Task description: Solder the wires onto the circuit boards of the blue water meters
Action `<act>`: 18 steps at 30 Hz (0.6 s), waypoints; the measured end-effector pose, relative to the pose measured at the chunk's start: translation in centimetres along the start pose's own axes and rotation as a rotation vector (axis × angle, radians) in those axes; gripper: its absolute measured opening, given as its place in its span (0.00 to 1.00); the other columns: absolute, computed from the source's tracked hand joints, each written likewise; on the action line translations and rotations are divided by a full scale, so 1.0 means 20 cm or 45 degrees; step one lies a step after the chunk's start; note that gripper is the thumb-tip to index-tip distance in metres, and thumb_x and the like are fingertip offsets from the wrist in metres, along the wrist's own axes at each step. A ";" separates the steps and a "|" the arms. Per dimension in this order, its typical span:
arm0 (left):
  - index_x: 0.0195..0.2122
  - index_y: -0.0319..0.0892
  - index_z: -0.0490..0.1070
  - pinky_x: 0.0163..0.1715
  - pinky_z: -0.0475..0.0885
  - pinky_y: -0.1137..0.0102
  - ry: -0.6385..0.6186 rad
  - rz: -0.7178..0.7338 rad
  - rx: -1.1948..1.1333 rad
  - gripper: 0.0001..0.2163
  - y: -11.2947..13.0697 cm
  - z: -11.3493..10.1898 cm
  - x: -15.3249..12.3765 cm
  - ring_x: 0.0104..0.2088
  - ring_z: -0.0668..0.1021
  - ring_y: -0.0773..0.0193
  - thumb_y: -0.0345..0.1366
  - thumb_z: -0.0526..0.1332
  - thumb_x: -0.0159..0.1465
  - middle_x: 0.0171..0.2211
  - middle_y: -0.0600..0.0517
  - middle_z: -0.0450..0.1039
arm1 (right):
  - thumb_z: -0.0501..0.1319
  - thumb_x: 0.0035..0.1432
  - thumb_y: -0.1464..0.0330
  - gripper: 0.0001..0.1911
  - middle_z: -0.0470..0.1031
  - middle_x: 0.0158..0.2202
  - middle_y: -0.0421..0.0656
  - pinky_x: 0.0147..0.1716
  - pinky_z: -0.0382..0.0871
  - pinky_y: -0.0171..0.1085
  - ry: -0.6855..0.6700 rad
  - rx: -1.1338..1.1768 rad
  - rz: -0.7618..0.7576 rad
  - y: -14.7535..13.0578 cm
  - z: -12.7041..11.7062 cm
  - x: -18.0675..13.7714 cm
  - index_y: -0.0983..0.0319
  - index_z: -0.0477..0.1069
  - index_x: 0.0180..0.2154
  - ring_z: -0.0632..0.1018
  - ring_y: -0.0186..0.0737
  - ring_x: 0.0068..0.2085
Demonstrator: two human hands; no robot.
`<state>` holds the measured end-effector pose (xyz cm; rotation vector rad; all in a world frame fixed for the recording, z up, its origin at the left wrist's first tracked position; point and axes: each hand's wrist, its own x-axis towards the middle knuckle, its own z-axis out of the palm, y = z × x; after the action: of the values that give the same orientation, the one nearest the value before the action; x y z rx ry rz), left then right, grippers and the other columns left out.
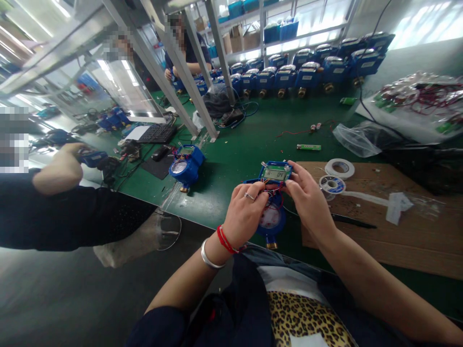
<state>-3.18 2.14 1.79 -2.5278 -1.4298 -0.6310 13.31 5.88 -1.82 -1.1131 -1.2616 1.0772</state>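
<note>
A blue water meter [271,219] stands at the near edge of the green bench [246,140], its round dial facing up. Its hinged display lid [275,172] is raised and shows an LCD readout. My left hand [246,209] has its fingers curled on the left side of the meter, among thin red and blue wires. My right hand [307,197] grips the right edge of the lid, thumb near the screen. Both hands cover much of the meter's body.
A second blue meter [185,166] stands to the left. Solder and tape rolls [334,176] lie on a cardboard sheet [398,226] at right. Rows of meters [307,70] line the back. A co-worker's arm [61,168] reaches in at left; metal struts [188,77] cross overhead.
</note>
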 end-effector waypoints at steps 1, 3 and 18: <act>0.43 0.42 0.72 0.50 0.66 0.62 0.028 0.028 -0.025 0.07 -0.01 0.01 0.00 0.46 0.72 0.59 0.33 0.55 0.69 0.52 0.50 0.72 | 0.55 0.62 0.65 0.28 0.72 0.56 0.47 0.55 0.69 0.51 0.003 -0.048 -0.010 0.00 0.00 0.00 0.57 0.60 0.63 0.76 0.47 0.53; 0.45 0.43 0.71 0.49 0.67 0.63 0.047 0.087 -0.069 0.07 -0.02 0.02 0.00 0.46 0.73 0.60 0.33 0.55 0.70 0.54 0.52 0.72 | 0.55 0.61 0.65 0.28 0.72 0.55 0.48 0.55 0.69 0.51 -0.005 -0.128 -0.038 0.00 -0.01 0.00 0.58 0.60 0.63 0.75 0.47 0.53; 0.40 0.42 0.70 0.43 0.66 0.64 0.005 0.155 -0.187 0.06 -0.05 0.03 -0.02 0.41 0.75 0.62 0.33 0.54 0.70 0.48 0.51 0.77 | 0.55 0.63 0.62 0.26 0.75 0.51 0.50 0.47 0.73 0.43 -0.243 -0.396 -0.201 -0.11 -0.01 0.04 0.63 0.62 0.61 0.79 0.45 0.46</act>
<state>-3.92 2.58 1.07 -2.6985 -1.2598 -0.7443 13.56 6.43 0.45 -1.1369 -1.6829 0.9036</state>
